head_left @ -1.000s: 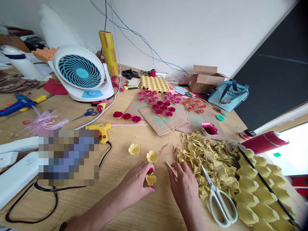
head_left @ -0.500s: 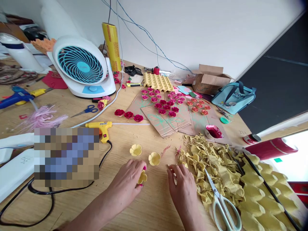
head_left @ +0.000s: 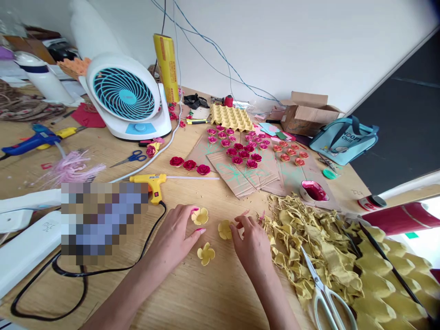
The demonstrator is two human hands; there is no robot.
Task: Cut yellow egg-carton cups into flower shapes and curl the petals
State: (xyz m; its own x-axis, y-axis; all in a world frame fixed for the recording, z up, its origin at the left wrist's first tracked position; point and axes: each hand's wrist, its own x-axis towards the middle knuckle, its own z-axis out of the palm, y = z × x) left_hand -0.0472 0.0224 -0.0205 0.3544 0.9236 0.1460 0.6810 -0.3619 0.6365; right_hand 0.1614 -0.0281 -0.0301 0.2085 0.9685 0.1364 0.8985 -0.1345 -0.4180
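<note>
My left hand [head_left: 177, 231] has its thumb and fingers spread beside a yellow egg-carton flower cup [head_left: 200, 216]; the index fingertip is at its edge. A second yellow cup [head_left: 206, 254] lies alone on the wooden table, nearer to me. The third cup [head_left: 225, 229] sits at the fingertips of my right hand [head_left: 252, 240], whose thumb reaches its edge. My right fingers are curled, and a small pale bit shows between them, too hidden to name. Right of that hand is a heap of yellow carton scraps [head_left: 309, 247], with white-handled scissors [head_left: 323, 288] on its near edge.
A yellow glue gun [head_left: 153, 183] with a black cord lies left of centre. Red paper roses [head_left: 189, 165] and others on cardboard [head_left: 237, 176] are beyond. A fan [head_left: 127, 96] stands back left; a red paint dish [head_left: 314, 190] and egg trays [head_left: 388, 275] are at right.
My left hand has left the nearest cup and moved forward to the far-left one. My right hand has shifted left to the right-hand cup. The view has swung slightly left.
</note>
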